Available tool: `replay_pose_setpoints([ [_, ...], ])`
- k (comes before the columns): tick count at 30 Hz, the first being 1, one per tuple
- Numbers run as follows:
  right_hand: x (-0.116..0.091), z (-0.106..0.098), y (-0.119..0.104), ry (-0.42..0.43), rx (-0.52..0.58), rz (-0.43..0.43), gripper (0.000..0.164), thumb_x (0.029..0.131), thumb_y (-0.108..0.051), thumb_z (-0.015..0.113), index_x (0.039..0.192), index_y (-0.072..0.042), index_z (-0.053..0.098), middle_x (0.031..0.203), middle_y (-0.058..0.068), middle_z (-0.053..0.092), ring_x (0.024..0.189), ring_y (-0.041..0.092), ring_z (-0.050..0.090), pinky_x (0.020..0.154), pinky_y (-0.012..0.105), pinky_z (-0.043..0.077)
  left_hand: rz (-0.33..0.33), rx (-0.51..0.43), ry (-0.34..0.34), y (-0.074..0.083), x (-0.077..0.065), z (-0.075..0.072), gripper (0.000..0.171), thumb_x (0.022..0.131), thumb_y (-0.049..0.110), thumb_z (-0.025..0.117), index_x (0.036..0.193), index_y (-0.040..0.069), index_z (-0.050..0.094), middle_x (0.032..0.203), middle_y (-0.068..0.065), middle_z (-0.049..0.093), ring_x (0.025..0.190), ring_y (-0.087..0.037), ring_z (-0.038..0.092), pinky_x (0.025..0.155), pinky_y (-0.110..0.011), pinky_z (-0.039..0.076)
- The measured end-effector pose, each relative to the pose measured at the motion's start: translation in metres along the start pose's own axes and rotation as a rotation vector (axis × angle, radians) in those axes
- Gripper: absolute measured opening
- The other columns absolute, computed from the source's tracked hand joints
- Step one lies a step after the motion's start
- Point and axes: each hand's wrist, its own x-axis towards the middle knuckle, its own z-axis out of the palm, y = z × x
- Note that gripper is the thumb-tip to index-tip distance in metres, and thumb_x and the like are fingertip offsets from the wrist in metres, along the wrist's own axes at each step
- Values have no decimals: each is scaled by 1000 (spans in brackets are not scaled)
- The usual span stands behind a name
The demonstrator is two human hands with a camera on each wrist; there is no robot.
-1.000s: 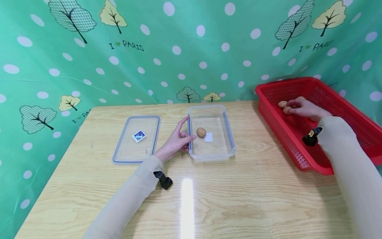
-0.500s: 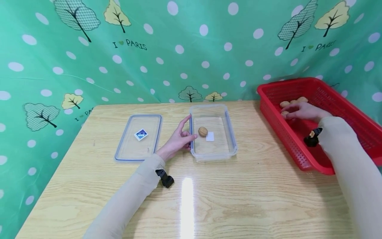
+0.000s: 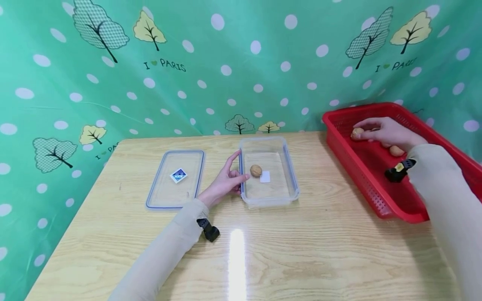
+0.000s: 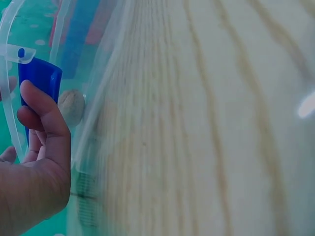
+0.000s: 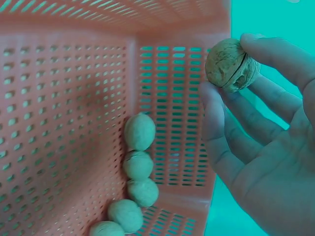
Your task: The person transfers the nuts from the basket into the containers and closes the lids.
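From where I stand, the counter (image 3: 312, 255) lies nearest the person; at twelve o'clock the left hand (image 3: 223, 182) grips a clear box (image 3: 269, 199) by its nine-o'clock side, thumb over the rim. A walnut (image 3: 256, 170) sits inside. At eleven, the blue-edged lid (image 3: 160, 194) lies flat. Toward two, the right hand (image 3: 389, 131) has its fingers clamped on another walnut (image 5: 231, 65), over a red basket (image 3: 359, 180) holding more walnuts (image 5: 138, 165). Behind hangs green dotted cloth (image 3: 203, 46).

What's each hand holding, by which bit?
The right hand pinches a walnut by its sides; the left hand holds the clear box by its left side.
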Motion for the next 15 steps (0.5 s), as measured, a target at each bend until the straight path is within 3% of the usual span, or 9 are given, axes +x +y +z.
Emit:
replay_pose_setpoints([
  [3, -4, 0, -7, -3, 74, 10, 58, 90, -33, 68, 140, -16, 45, 109, 6, 64, 48, 18, 48, 44, 30, 49, 6, -1, 9, 1, -1, 1, 83, 90, 5, 66, 150, 43, 22, 75, -3, 53, 51, -12, 45, 49, -26, 49],
  [5, -7, -1, -13, -18, 129, 21, 53, 92, -33, 65, 139, -15, 45, 103, 4, 67, 40, 16, 39, 37, 30, 43, 11, 0, 16, 1, -1, 2, 83, 90, 4, 66, 150, 41, 23, 75, -3, 55, 51, -12, 46, 50, -27, 48],
  [10, -12, -1, -27, -22, 166, 52, 47, 92, -38, 64, 131, -17, 49, 101, 6, 67, 39, 18, 38, 34, 32, 42, 27, 18, 35, 3, -1, 2, 83, 89, 3, 67, 151, 37, 24, 73, -1, 56, 54, -11, 46, 53, -26, 46],
  [15, -14, 1, -39, 21, 104, 27, 46, 91, -42, 64, 130, -20, 52, 91, 7, 66, 44, 21, 46, 43, 32, 47, 39, 42, 43, 4, -3, 1, 84, 88, 2, 66, 152, 35, 24, 73, 0, 55, 55, -11, 45, 55, -25, 44],
])
